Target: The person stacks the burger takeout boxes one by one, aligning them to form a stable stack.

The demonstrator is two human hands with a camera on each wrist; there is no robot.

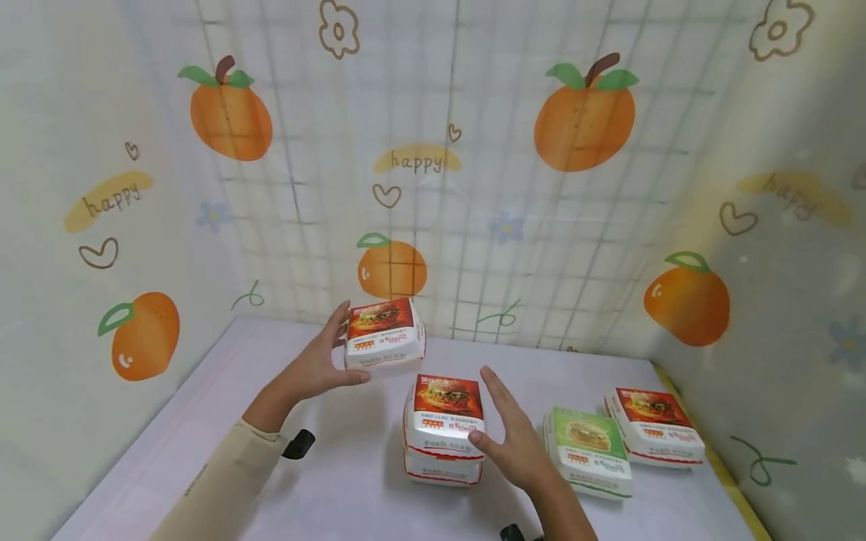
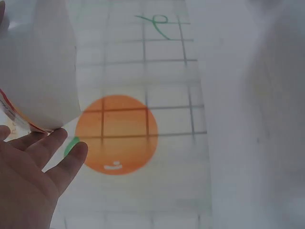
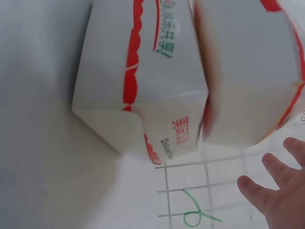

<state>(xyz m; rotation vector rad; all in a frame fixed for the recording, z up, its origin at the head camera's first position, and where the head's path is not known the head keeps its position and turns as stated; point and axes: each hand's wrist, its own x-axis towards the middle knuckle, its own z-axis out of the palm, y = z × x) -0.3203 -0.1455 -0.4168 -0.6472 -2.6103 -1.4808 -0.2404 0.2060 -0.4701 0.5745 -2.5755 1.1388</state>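
Burger box held in air by left hand, left of two-box stack on table; left corner clamped by fingers and thumb, likely so printed top is left uncrushed. Stack flanked by right hand, fingers spread apart, perhaps to steady it. Held box's picture faced upward, slightly askew, lettering turned to near side; near-square, no clear long axis.

Held box — top and left parts beyond the left wrist view's edges
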